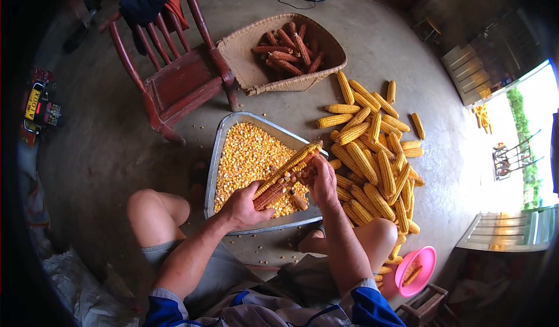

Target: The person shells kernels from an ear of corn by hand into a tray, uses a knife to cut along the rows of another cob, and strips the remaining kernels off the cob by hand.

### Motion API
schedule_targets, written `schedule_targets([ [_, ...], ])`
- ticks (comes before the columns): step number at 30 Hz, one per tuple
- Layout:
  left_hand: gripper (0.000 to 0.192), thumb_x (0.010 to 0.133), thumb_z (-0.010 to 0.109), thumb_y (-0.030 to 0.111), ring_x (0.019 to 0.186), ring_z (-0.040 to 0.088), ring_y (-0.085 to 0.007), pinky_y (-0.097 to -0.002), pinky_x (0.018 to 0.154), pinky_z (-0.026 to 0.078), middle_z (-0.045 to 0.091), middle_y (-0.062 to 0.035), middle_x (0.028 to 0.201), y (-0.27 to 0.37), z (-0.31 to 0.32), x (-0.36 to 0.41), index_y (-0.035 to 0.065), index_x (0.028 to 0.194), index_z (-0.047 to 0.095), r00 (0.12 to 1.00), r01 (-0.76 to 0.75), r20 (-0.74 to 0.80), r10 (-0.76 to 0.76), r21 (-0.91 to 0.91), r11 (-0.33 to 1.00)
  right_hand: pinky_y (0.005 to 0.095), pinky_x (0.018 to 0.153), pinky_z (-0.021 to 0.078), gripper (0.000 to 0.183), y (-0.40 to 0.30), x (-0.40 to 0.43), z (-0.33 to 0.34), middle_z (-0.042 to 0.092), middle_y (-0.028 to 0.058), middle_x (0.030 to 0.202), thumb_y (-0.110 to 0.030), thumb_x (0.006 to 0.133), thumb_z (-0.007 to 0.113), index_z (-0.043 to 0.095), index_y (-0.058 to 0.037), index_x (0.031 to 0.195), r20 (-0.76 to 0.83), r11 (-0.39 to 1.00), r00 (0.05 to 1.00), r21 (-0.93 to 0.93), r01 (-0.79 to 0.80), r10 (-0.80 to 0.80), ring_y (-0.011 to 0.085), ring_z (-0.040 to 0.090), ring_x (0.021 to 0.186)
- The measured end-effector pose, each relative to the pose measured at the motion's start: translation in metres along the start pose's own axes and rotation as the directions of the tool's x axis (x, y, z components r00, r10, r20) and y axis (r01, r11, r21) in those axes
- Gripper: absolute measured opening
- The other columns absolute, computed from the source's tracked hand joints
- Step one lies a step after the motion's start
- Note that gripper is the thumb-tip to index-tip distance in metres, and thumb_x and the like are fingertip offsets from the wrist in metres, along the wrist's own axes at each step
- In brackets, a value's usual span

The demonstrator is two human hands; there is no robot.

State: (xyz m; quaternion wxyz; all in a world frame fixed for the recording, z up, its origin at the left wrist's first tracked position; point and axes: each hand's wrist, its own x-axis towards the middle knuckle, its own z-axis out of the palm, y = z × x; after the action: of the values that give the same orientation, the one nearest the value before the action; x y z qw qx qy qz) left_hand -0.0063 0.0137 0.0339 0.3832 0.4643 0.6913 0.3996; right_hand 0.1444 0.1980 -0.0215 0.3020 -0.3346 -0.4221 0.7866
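Note:
My left hand [246, 207] grips the lower end of a partly shelled corn cob [286, 174], which slants up to the right. Yellow kernel rows remain along one side, while bare reddish cob shows on the other. At the upper end, my right hand [323, 178] is closed around the cob, with loose kernels by its fingers. Beneath both hands, a metal pan [210, 174] holds many loose yellow kernels [249, 152]. A short tool with a wooden handle [298, 200] lies on the kernels below the cob; its far end is hidden.
Unshelled corn ears [362, 159] are heaped on the floor to the right. Beyond the pan, a woven basket [236, 67] holds bare red cobs [292, 50]. A red wooden chair [183, 82] stands at upper left, a pink bowl [430, 266] at lower right beside a wooden stool [421, 305].

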Motion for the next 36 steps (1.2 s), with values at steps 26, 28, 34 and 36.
schedule_targets([
  [26,0.065,0.070,0.082,0.023,0.088,0.068,-0.0374,-0.0418,0.077,0.056,0.068,-0.0211,0.098,-0.021,0.005,-0.002,0.0021,0.126,0.054,0.988,-0.089,-0.087,0.126,0.338,0.937,0.0219,0.048,0.0326,0.037,-0.012,-0.001,0.008,0.044,-0.0029,0.067,-0.044,0.103,0.050,0.051,-0.0100,0.089,-0.049,0.976,0.994,-0.192,-0.101,0.093,0.0070,0.039,0.052],
  [28,0.063,0.071,0.081,0.022,0.086,0.069,-0.0354,-0.0409,0.076,0.056,0.068,-0.0199,0.096,-0.019,0.002,-0.002,0.0023,0.125,0.055,0.995,-0.072,-0.053,0.089,0.274,0.959,0.0217,0.049,0.0338,0.035,-0.011,-0.004,0.009,0.045,-0.0030,0.069,-0.042,0.103,0.050,0.052,-0.0095,0.091,-0.042,0.983,0.996,-0.164,-0.085,0.079,0.0069,0.040,0.054],
  [34,0.058,0.072,0.080,0.020,0.083,0.070,-0.0311,-0.0394,0.075,0.055,0.068,-0.0181,0.094,-0.015,-0.002,-0.002,0.0024,0.122,0.056,0.996,-0.070,-0.055,0.076,0.116,0.991,0.0238,0.053,0.0371,0.036,-0.014,-0.008,0.009,0.048,-0.0014,0.071,-0.040,0.104,0.048,0.051,-0.0060,0.094,0.063,0.996,0.998,-0.084,0.012,-0.007,0.0079,0.044,0.059],
  [36,0.058,0.072,0.080,0.020,0.084,0.070,-0.0315,-0.0397,0.075,0.055,0.068,-0.0186,0.094,-0.016,-0.002,-0.002,0.0024,0.122,0.056,0.994,-0.079,-0.063,0.088,0.133,0.988,0.0239,0.053,0.0374,0.036,-0.015,-0.007,0.011,0.047,-0.0010,0.071,-0.041,0.104,0.049,0.052,-0.0055,0.095,0.054,0.996,0.999,-0.090,0.010,-0.005,0.0084,0.044,0.059],
])
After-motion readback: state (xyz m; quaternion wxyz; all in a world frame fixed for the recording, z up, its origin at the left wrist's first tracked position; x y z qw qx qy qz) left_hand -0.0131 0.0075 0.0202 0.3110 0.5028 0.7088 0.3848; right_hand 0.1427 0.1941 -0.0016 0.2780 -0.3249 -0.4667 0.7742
